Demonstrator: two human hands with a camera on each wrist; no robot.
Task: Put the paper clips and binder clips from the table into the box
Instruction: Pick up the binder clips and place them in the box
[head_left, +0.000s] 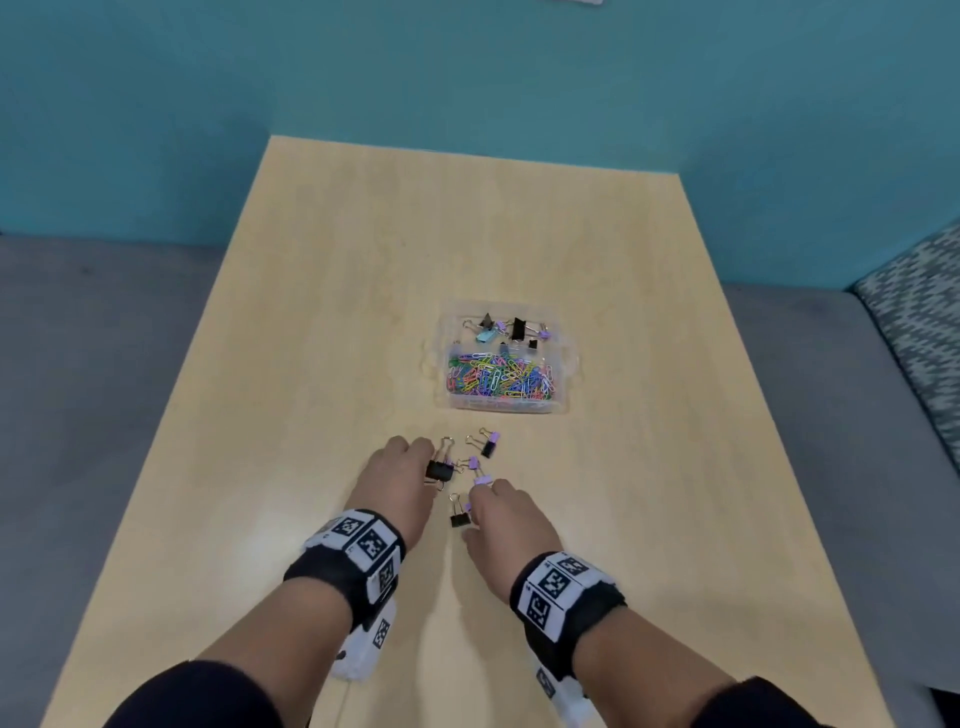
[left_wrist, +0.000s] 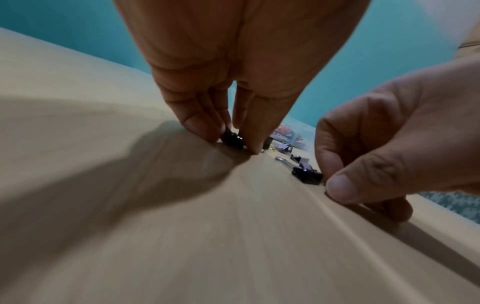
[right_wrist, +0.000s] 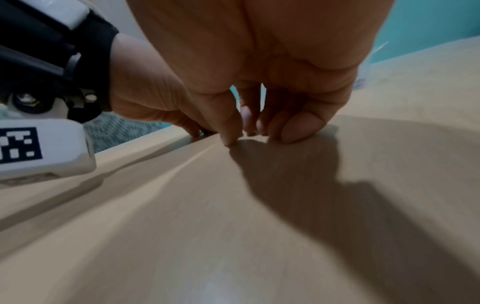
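Note:
A clear plastic box (head_left: 563, 358) stands mid-table, with binder clips in its far compartment and coloured paper clips (head_left: 501, 379) in the near one. Several binder clips lie in front of it. My left hand (head_left: 426, 465) pinches a large black binder clip (head_left: 440, 470) against the table; the left wrist view shows that large black clip (left_wrist: 232, 139) between thumb and fingers. My right hand (head_left: 485, 493) has curled fingertips down on a small purple binder clip (head_left: 483, 480). A small black clip (head_left: 460, 517) lies by its thumb. Another black and purple pair (head_left: 488, 446) lies loose beyond.
The wooden table (head_left: 311, 364) runs back to a teal wall (head_left: 467, 78). Grey floor lies on both sides, and a patterned cushion (head_left: 919, 332) sits at the right. Both wrists carry camera bands with black-and-white markers.

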